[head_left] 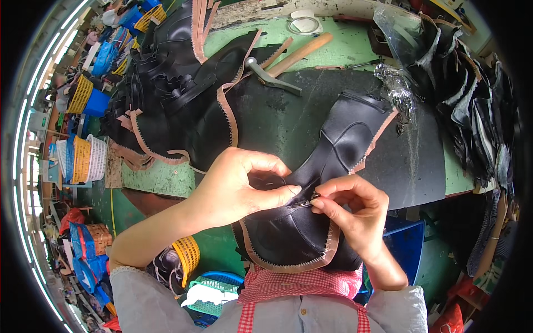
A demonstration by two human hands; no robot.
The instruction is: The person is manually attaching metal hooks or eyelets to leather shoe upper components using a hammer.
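Observation:
A black leather boot upper (348,132) with a tan, zigzag-cut edge lies across the table's near edge and hangs down in front of me. My left hand (236,186) grips its middle, thumb pressed on a narrow black strap and fingers curled behind. Close beside it, my right hand (355,208) pinches a small, shiny dark metal fitting (315,195) at the strap between thumb and index finger. Its exact shape is mostly hidden by the fingertips.
More black uppers (183,105) are heaped at the left. A wooden-handled hammer (277,72) rests beyond my hands, near a clear roll of tape (305,23). Crumpled clear plastic (397,91) lies right of the upper. Dark leather pieces (466,94) hang at the far right. A blue bin (404,247) stands below.

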